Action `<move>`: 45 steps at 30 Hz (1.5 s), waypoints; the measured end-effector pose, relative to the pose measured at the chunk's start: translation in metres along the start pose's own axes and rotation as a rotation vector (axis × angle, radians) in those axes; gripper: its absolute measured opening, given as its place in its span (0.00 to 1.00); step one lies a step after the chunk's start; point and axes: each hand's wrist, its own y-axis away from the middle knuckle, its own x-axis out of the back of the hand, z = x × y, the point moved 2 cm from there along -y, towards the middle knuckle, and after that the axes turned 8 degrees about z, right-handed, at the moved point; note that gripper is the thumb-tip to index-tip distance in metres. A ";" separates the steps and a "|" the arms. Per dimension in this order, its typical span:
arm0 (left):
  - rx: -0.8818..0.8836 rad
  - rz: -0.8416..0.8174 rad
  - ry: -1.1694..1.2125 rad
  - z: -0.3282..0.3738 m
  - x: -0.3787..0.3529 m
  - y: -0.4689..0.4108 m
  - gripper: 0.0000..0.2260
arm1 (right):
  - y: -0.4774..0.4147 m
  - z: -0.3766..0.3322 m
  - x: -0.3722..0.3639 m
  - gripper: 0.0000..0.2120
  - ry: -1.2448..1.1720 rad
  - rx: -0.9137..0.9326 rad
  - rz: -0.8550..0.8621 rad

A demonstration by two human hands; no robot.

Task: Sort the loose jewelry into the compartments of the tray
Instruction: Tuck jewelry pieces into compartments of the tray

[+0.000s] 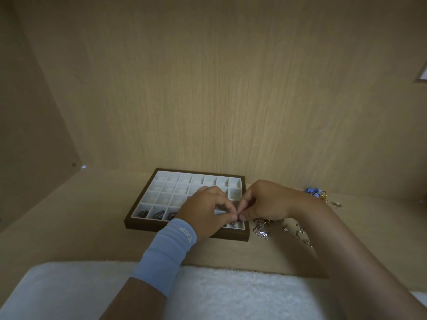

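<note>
Left hand and right hand are both pinching a tiny piece over the tray; likely light, slippery; fingertips suiting it.

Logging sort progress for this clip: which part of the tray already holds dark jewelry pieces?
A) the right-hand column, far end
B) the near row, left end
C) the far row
B: three dark pieces sit in the leftmost compartments of the tray's near row. The far compartments in view show only white lining. The left hand and right hand pinch a small piece over the near right corner.
</note>
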 end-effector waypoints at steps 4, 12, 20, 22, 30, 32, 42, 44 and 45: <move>-0.044 0.076 -0.078 0.000 -0.001 0.001 0.02 | -0.001 0.001 0.003 0.04 -0.027 0.000 0.022; -0.151 0.044 -0.194 0.004 0.000 0.000 0.07 | 0.007 0.031 0.029 0.04 -0.119 -0.091 0.240; -0.045 0.030 -0.096 0.039 -0.030 -0.051 0.07 | 0.015 0.089 0.050 0.15 0.027 -0.296 0.525; -0.041 -0.011 -0.160 0.045 -0.046 -0.066 0.09 | 0.014 0.095 0.046 0.15 0.048 -0.302 0.512; -0.091 -0.204 -0.434 0.054 -0.091 -0.093 0.17 | 0.010 0.105 0.036 0.10 0.138 -0.281 0.468; -0.100 -0.226 -0.443 0.050 -0.095 -0.092 0.17 | 0.007 0.106 0.034 0.07 0.118 -0.285 0.451; -0.054 -0.066 -0.346 0.045 -0.085 -0.087 0.01 | 0.008 0.101 0.034 0.10 -0.007 -0.270 0.406; -0.057 -0.077 -0.341 0.045 -0.085 -0.086 0.06 | 0.008 0.102 0.035 0.10 0.013 -0.259 0.400; -0.068 -0.095 -0.355 0.045 -0.085 -0.086 0.09 | 0.008 0.103 0.034 0.10 0.018 -0.256 0.385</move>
